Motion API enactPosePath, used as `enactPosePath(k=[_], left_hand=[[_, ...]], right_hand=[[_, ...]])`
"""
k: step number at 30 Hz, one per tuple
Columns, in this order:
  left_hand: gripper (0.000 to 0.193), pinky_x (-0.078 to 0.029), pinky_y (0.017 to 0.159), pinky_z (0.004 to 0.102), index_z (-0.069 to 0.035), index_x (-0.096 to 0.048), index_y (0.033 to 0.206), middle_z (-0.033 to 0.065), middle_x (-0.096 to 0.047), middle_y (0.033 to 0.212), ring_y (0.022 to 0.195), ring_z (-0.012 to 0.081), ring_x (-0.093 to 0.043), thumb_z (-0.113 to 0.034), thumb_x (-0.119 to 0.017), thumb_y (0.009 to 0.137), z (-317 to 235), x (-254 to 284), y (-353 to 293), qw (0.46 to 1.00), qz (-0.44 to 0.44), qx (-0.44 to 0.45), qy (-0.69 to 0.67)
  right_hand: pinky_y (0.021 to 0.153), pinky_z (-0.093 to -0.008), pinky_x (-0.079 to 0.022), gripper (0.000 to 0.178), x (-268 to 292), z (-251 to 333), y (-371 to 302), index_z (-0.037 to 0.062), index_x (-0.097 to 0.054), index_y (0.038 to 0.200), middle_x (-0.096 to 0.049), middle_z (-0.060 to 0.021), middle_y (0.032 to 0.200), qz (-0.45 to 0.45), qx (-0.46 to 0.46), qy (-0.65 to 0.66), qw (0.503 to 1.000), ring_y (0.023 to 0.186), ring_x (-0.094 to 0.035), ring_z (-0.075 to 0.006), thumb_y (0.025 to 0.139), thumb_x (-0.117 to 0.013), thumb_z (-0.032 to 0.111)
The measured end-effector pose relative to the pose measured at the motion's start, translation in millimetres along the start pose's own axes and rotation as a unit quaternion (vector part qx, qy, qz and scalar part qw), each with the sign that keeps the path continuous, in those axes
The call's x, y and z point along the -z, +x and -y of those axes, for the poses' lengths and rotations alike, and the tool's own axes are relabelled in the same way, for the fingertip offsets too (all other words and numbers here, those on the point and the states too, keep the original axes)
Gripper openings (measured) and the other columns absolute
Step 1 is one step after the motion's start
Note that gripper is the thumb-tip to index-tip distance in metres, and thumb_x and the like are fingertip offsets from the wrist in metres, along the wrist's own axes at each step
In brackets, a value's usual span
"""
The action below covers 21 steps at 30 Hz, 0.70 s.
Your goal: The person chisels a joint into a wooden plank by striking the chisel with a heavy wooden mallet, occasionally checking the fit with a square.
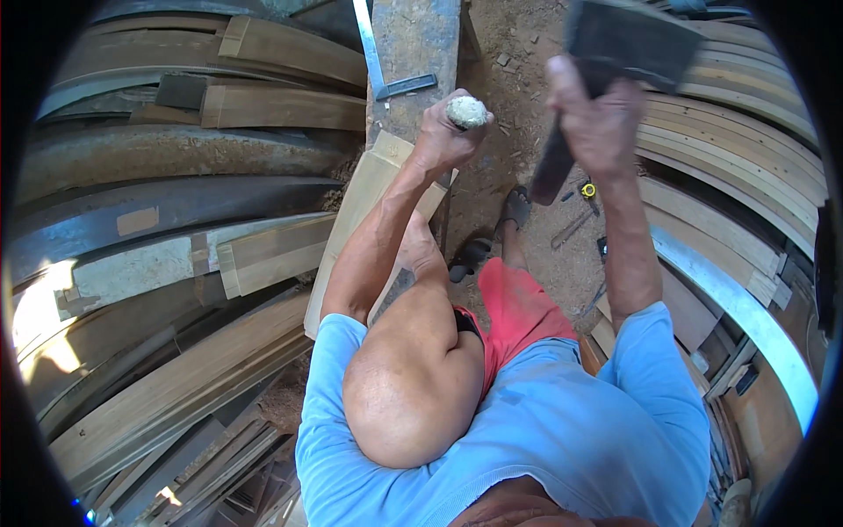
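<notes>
My left hand (436,140) is closed around an upright chisel (467,111). Only the pale, worn round end of its handle shows; the blade is hidden below the fist. Raised to the right, my right hand (604,132) grips a dark wooden mallet (630,46), its broad block head slightly blurred. The mallet is apart from the chisel. Under my left forearm and bent leg, a light wooden board (351,224) lies along the narrow bench. A metal try square (408,85) rests on the worn bench top (420,39), just beyond my left hand.
Stacked planks (290,105) crowd the left side, and more long boards (729,149) line the right. On the dusty floor lie a yellow tape measure (587,190) and several small tools. My sandalled foot (516,206) stands close by. A long pale metal strip (746,290) curves along the right.
</notes>
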<state>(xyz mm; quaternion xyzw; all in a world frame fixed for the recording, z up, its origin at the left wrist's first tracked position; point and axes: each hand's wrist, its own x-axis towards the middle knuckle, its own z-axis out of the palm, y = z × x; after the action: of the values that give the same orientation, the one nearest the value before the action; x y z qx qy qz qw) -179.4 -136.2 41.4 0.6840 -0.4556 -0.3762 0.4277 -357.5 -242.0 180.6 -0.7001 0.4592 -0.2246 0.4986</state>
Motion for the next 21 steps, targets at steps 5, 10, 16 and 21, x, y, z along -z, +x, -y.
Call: enactPosePath(k=[5,10,16,21], left_hand=[[0.022,-0.052,0.069,0.0324,-0.006,-0.063,0.086,0.0078,-0.068,0.078,0.072,0.014,-0.065,-0.017,-0.081,0.084,13,-5,-10,0.997,-0.012,-0.071,-0.036],[0.024,-0.049,0.061,0.0292,-0.005,-0.061,0.088,0.0043,-0.065,0.073,0.067,0.0092,-0.06,-0.015,-0.083,0.085,9,9,-28,0.998,-0.042,-0.043,-0.016],[0.022,-0.042,0.056,0.0272,-0.006,-0.056,0.083,-0.0011,-0.055,0.067,0.062,0.0076,-0.05,-0.009,-0.078,0.089,21,25,-54,0.988,-0.112,-0.032,-0.105],[0.022,-0.042,0.056,0.0277,-0.006,-0.057,0.083,-0.0003,-0.055,0.068,0.062,0.0075,-0.05,-0.01,-0.079,0.088,-13,23,-71,0.993,-0.082,-0.065,-0.058]], right_hand=[[0.077,-0.045,-0.053,0.029,-7,-42,-5,-0.0033,-0.069,0.101,-0.069,-0.0285,0.094,0.233,0.041,-0.322,0.916,0.083,-0.07,-0.0386,0.084,-0.068,0.02],[0.067,-0.0409,-0.052,0.029,-24,-41,-34,-0.0039,-0.068,0.092,-0.069,-0.0197,0.075,0.11,0.036,-0.067,0.991,0.067,-0.067,-0.0316,0.084,-0.071,0.023],[0.067,-0.033,-0.053,0.024,-23,-17,-46,-0.0023,-0.071,0.102,-0.072,-0.0118,0.082,0.066,0.04,0.034,0.996,0.07,-0.065,-0.0158,0.086,-0.076,0.015],[0.061,-0.0243,-0.048,0.014,-7,5,-44,0.0007,-0.072,0.099,-0.071,-0.003,0.08,-0.001,0.095,0.046,0.994,0.066,-0.06,-0.0053,0.089,-0.076,0.009]])
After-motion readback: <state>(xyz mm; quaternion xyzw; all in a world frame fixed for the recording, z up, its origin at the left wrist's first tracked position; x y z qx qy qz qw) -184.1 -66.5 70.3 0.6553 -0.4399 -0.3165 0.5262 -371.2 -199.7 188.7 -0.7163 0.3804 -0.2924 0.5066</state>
